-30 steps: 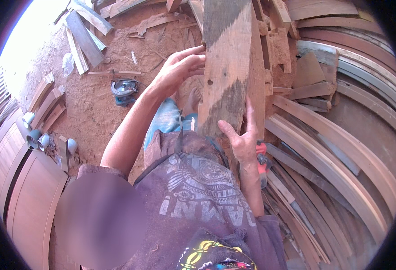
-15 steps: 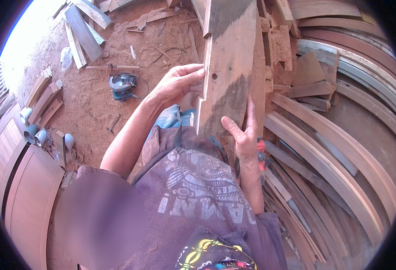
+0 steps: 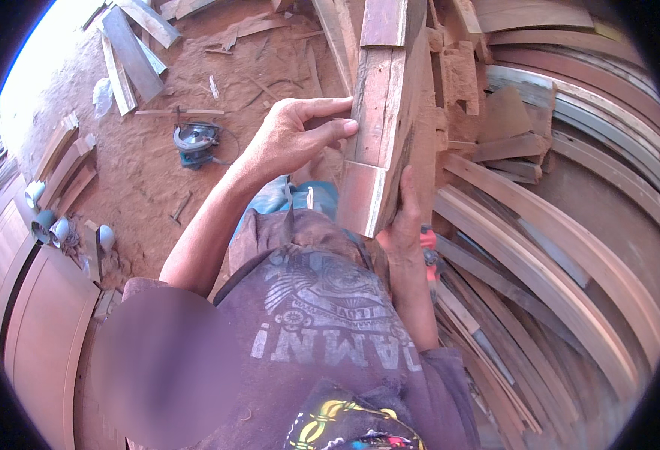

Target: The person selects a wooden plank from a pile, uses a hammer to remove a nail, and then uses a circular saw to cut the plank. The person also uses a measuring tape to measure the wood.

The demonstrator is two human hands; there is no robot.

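A long notched wooden beam (image 3: 378, 112) runs away from my chest, its stepped edge face turned up. One raised block is at its near end, another farther along, with a rough recess between them. My left hand (image 3: 300, 139) is at the beam's left edge, thumb tip on the wood and index finger stretched to the edge; the other fingertips are mostly hidden. Against the near right side and underside, my right hand (image 3: 403, 221) grips the beam, its fingers partly out of sight behind it.
A corded circular saw (image 3: 196, 142) lies on the reddish dirt at left, near a hammer-like tool (image 3: 180, 208). Long planks (image 3: 540, 262) are stacked at right, by a red tool (image 3: 429, 251). Wood panels (image 3: 49, 315) lie at far left, and notched timber (image 3: 461, 75) sits just beyond the beam.
The beam has been rolled about its length, so its notched edge now faces up instead of the broad stained face. My right thumb has slid off the top to the side.
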